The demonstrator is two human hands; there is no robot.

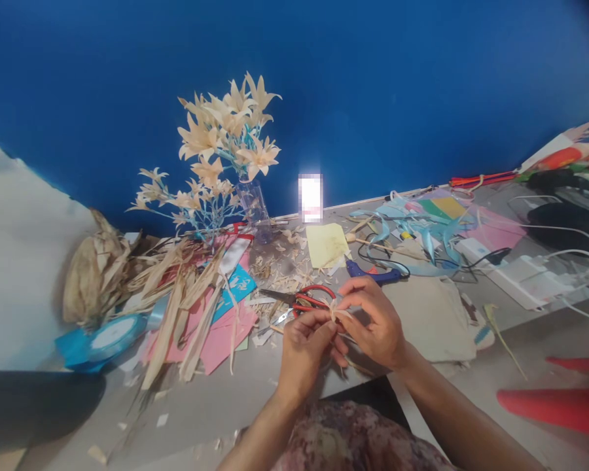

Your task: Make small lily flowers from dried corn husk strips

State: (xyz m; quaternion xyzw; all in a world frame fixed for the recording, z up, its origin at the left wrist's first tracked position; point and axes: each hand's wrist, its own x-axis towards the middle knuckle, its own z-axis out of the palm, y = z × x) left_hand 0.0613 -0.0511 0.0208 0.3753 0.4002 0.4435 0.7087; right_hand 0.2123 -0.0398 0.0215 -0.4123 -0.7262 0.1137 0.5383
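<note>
Between my two hands is a small pale flower [332, 310], seemingly of dried husk like the blooms in the vase. My left hand [308, 343] pinches it from below, thumb against fingers. From the other side, the thumb and index finger of my right hand [373, 322] close on one of its petals. Just behind the hands lie red-handled scissors [317, 296], partly hidden by my fingers. A blue glue gun [377, 273] rests right behind my right hand.
A clear vase [254, 203] with cream flowers [226, 127] stands by the blue wall. Dried husks [171, 320], pink paper and a blue ribbon roll [112, 337] lie at left. A folded cloth [434, 317], a white power strip [508, 275] and cables are at right.
</note>
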